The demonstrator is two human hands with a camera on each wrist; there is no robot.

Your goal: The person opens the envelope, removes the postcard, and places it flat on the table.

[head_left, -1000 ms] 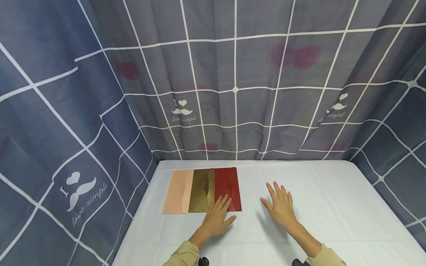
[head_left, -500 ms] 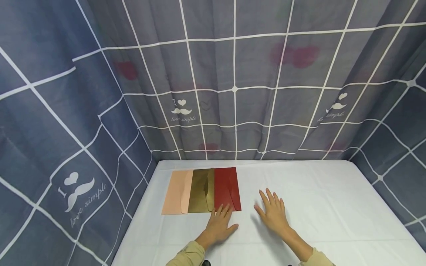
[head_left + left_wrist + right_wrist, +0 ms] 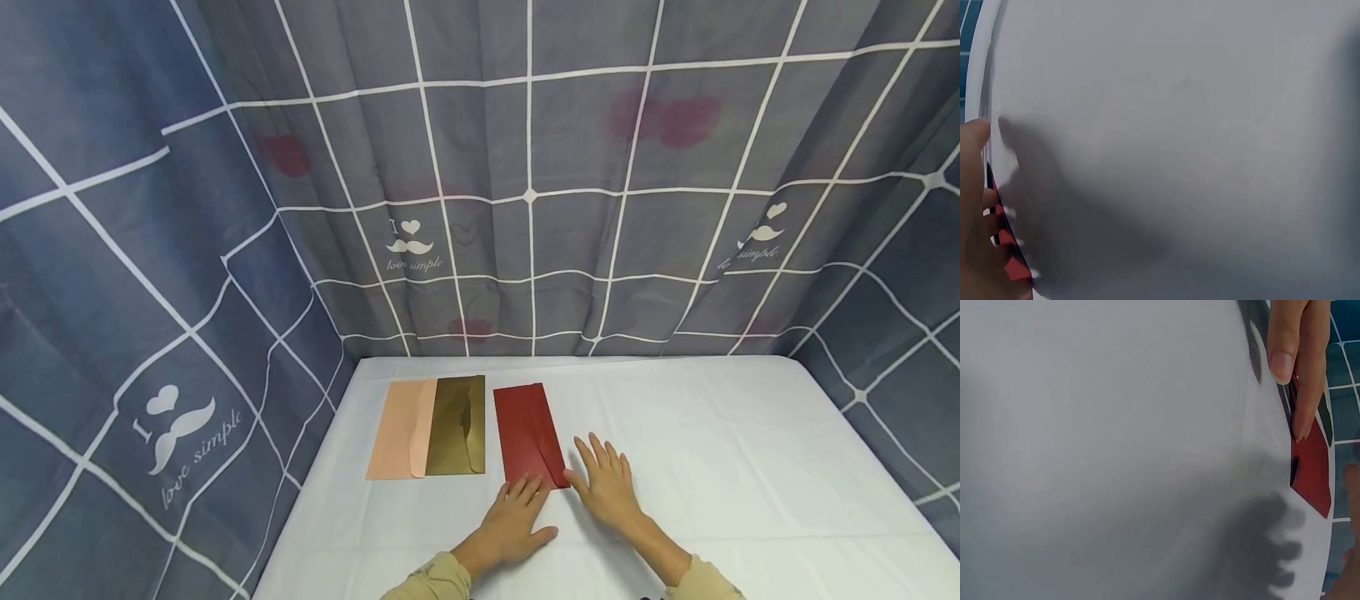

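A red envelope lies slightly turned on the white table, its flap along the right side. My left hand rests fingertips on its near edge, fingers straight and thumb spread out to the right. Close by the envelope's right edge is my right hand, fingers extended, with the thumb at the near right corner. In the right wrist view, the fingers of that hand overlap the red envelope. Only a sliver of the red envelope shows beyond the left hand in the left wrist view.
Left of the red envelope, a gold envelope lies against a peach envelope, both flat. A white cloth covers the table. Grey-blue curtains with white grid lines stand behind and on both sides.
The red envelope has slid right and toward me, leaving a gap beside the gold one, and has turned slightly. My left hand moved right and nearer; my right hand came left to the envelope.
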